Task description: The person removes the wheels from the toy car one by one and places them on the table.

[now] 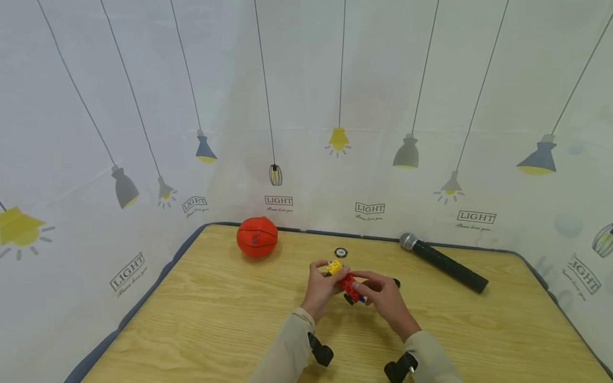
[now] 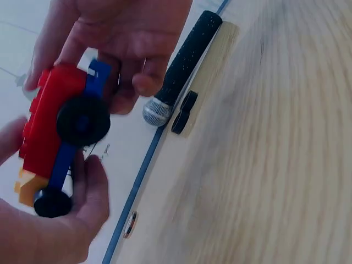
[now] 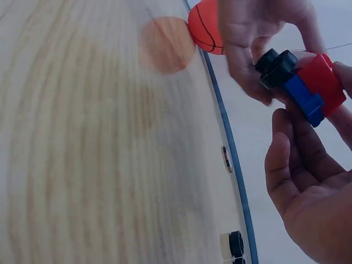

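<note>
A toy brick car [image 1: 351,287] is held between the two hands above the table. Red bricks [image 2: 52,118] and a yellow brick [image 1: 334,267] top its blue base [image 2: 62,168], and black wheels [image 2: 83,121] show on its side. At the yellow end, my left hand [image 1: 322,290] grips the car with thumb and fingers. My right hand [image 1: 387,299] pinches the red end, its other fingers [image 3: 297,159] curled loosely below the blue base. Beyond the right hand, a black wheel piece [image 2: 184,113] lies on the table, mostly covered in the head view.
A red basketball-patterned ball [image 1: 257,237] sits at the back left of the wooden table [image 1: 215,308]. A small round chip [image 1: 340,252] lies near the back edge. To the right is a black microphone [image 1: 447,264]. A white printed curtain [image 1: 306,106] encloses the table.
</note>
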`<state>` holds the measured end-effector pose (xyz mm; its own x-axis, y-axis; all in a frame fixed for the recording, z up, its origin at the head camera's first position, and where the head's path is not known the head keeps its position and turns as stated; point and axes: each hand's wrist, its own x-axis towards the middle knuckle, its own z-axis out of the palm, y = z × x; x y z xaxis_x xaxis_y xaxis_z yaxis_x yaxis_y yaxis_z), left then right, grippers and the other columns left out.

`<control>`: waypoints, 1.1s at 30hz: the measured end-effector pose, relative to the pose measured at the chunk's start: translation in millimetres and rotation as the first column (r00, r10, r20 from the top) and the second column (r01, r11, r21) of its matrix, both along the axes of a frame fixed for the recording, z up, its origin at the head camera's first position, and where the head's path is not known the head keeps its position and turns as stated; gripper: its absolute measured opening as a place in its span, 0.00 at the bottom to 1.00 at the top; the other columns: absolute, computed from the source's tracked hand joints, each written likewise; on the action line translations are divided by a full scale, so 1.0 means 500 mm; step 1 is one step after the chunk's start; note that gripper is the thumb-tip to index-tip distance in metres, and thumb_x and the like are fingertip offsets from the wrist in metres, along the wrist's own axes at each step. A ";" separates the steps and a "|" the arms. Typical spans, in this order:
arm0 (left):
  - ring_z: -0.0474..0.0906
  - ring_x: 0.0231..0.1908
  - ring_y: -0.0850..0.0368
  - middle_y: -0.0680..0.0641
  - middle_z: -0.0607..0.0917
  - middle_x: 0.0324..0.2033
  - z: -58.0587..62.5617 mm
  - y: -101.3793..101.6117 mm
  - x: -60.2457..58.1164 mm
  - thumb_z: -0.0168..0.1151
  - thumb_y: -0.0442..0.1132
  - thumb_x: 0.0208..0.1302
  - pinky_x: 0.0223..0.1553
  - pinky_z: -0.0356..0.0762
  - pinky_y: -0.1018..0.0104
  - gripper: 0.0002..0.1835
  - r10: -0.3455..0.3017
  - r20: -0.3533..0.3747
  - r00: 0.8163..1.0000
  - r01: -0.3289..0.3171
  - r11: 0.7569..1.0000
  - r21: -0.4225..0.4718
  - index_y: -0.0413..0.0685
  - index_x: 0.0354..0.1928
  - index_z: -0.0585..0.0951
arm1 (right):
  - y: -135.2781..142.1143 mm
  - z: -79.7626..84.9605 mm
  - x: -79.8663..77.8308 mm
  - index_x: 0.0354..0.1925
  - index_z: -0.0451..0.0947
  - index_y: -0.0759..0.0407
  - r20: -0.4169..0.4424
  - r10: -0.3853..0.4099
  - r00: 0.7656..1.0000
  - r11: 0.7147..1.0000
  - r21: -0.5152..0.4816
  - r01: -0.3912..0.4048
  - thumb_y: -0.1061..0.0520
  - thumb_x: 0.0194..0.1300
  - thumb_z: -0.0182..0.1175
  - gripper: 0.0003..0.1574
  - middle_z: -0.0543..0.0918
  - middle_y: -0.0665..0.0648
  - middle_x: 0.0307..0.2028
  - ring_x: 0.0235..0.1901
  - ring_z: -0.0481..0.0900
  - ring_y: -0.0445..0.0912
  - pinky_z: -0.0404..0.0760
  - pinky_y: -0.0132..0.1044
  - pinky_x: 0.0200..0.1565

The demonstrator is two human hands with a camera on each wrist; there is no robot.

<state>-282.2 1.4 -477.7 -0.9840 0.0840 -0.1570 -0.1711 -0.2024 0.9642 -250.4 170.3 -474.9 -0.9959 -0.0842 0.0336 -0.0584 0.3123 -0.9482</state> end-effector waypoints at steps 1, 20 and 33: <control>0.84 0.40 0.55 0.39 0.74 0.48 -0.001 -0.003 0.000 0.71 0.46 0.63 0.49 0.86 0.59 0.41 -0.033 -0.009 0.999 0.033 0.999 -0.016 0.40 0.70 0.58 | 0.003 0.003 -0.001 0.60 0.80 0.53 0.010 -0.003 1.000 1.000 -0.006 0.003 0.49 0.71 0.62 0.23 0.85 0.61 0.51 0.39 0.79 0.44 0.81 0.35 0.36; 0.78 0.61 0.54 0.56 0.83 0.59 -0.009 -0.005 0.005 0.70 0.50 0.64 0.66 0.74 0.48 0.22 -0.470 -0.275 0.839 0.199 0.735 -0.648 0.70 0.59 0.79 | 0.039 0.049 -0.009 0.47 0.86 0.63 0.122 -0.144 0.982 0.986 0.105 0.131 0.41 0.70 0.60 0.26 0.86 0.59 0.42 0.33 0.76 0.46 0.79 0.33 0.33; 0.80 0.46 0.67 0.53 0.87 0.50 0.002 0.008 0.014 0.71 0.45 0.63 0.53 0.80 0.70 0.29 -0.619 -0.293 0.729 0.185 0.590 -0.786 0.63 0.65 0.72 | 0.046 0.054 -0.013 0.44 0.86 0.65 0.197 -0.117 0.973 0.983 0.160 0.086 0.38 0.71 0.58 0.31 0.85 0.57 0.36 0.29 0.76 0.46 0.80 0.35 0.31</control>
